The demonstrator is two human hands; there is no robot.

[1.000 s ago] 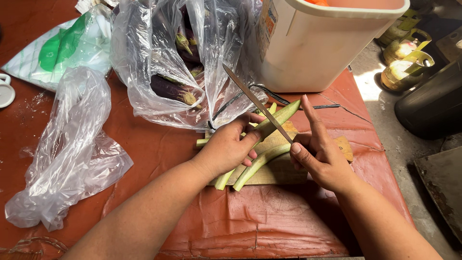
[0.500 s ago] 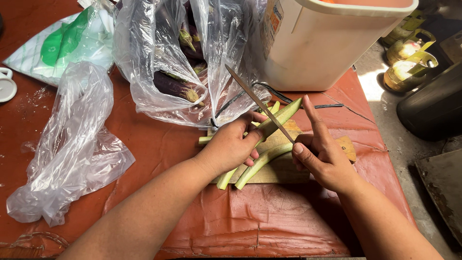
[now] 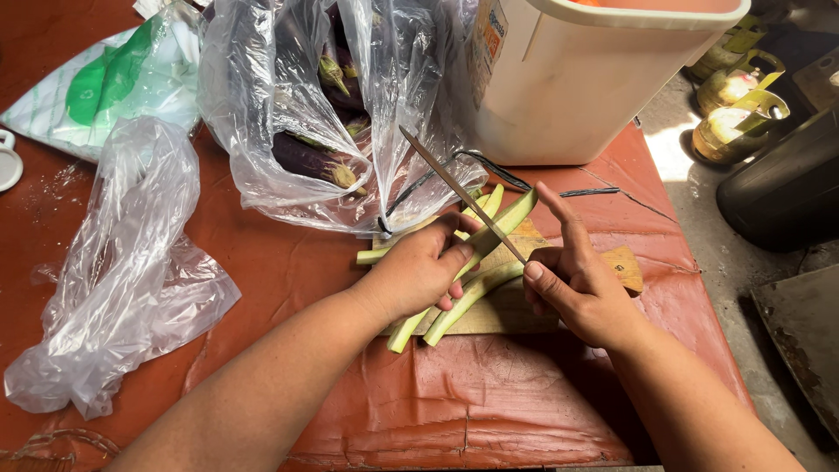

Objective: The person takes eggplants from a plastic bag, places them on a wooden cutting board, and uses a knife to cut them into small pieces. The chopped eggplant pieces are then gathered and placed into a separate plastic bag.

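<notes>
Several long pale green vegetable strips lie on a wooden cutting board on a red-brown table cover. My left hand presses down on the strips and holds them together. My right hand grips a knife; its thin blade slants up and left over the strips, and the index finger is stretched out along it. The knife's handle is hidden inside the hand.
A clear plastic bag with dark purple eggplants stands just behind the board. A crumpled clear bag lies at the left. A large white bucket stands at the back right. Yellow-green gas cylinders sit on the floor beyond the table's right edge.
Both hands stay on the board with the knife at the same slant; only the view has shifted slightly.
</notes>
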